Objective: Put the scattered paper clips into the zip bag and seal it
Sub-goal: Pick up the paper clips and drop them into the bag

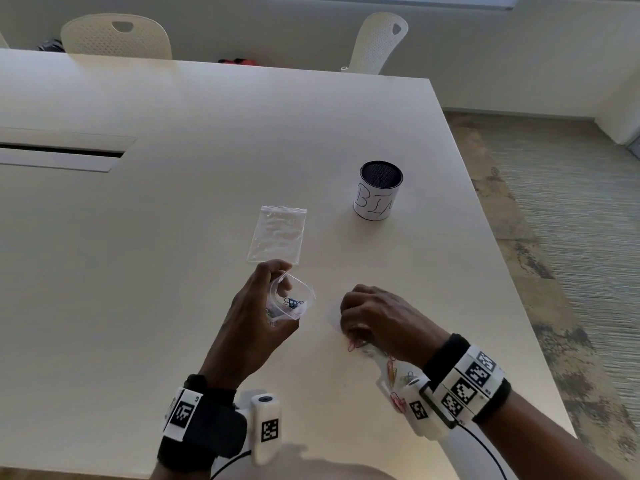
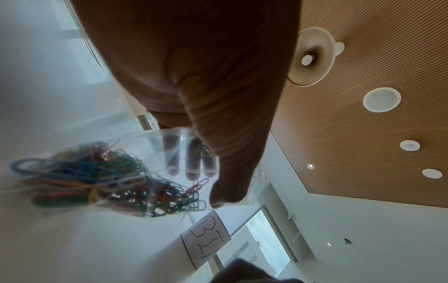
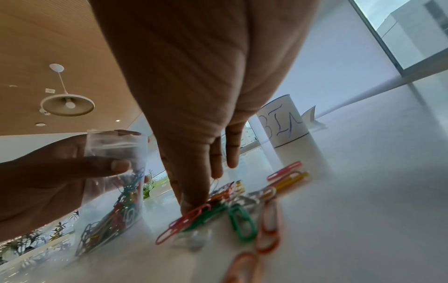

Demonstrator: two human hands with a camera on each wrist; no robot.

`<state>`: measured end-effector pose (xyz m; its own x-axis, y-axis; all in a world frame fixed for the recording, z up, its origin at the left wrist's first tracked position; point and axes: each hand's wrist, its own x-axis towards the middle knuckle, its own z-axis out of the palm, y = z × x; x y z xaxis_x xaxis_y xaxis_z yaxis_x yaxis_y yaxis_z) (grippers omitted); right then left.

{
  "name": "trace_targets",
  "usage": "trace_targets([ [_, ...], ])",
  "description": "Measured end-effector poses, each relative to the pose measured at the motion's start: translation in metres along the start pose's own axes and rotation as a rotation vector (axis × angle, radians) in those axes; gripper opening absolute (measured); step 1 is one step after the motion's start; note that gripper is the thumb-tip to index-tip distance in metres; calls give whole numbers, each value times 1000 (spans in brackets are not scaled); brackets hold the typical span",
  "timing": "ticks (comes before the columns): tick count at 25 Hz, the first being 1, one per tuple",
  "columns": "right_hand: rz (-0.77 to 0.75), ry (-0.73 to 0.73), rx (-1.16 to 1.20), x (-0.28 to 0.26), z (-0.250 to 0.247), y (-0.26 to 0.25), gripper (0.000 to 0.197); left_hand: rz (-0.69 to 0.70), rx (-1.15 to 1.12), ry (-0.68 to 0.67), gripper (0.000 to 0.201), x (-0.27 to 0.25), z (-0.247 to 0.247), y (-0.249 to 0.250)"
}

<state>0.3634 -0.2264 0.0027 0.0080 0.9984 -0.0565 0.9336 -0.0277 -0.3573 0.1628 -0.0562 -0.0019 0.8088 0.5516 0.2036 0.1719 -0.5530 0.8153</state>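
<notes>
My left hand (image 1: 282,296) holds a small clear zip bag (image 1: 292,304) just above the white table, thumb on one wall and fingers on the other, its mouth open. Several coloured paper clips (image 2: 97,181) lie heaped inside the zip bag (image 2: 150,153). To its right, my right hand (image 1: 353,332) is down on the table with fingers curled. In the right wrist view its thumb and forefinger (image 3: 201,191) pinch at a pile of scattered paper clips (image 3: 242,212). More loose paper clips (image 1: 393,370) trail under my right wrist.
A second, flat zip bag (image 1: 277,233) lies just beyond my left hand. A mesh cup labelled BIN (image 1: 379,195) stands farther back right. The table's right edge (image 1: 502,271) runs close to my right arm. Two white chairs (image 1: 116,36) stand at the far side.
</notes>
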Motion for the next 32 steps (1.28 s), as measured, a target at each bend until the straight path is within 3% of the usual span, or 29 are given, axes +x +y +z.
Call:
trace_targets([
  [3, 106, -18, -67, -5, -2, 8, 35, 3, 2, -6, 71, 1, 0, -1],
  [5, 132, -39, -70, -7, -2, 10, 42, 3, -2, -4, 71, 1, 0, -2],
  [13, 138, 47, -16, -8, 6, 6, 17, 5, -8, -5, 69, 2, 0, 0],
  [23, 216, 59, -23, -2, 2, 0, 19, 6, -14, 10, 65, 3, -1, 2],
  [25, 280, 156, 125, -3, 2, 9, 17, 8, -10, 7, 66, 2, 0, 2],
  [29, 510, 397, 690, -8, -7, 7, 10, 9, -20, 7, 64, 2, 1, 3],
  [32, 493, 511, 1054, -3, -19, -15, 11, -2, -23, -3, 66, 3, 2, 3],
])
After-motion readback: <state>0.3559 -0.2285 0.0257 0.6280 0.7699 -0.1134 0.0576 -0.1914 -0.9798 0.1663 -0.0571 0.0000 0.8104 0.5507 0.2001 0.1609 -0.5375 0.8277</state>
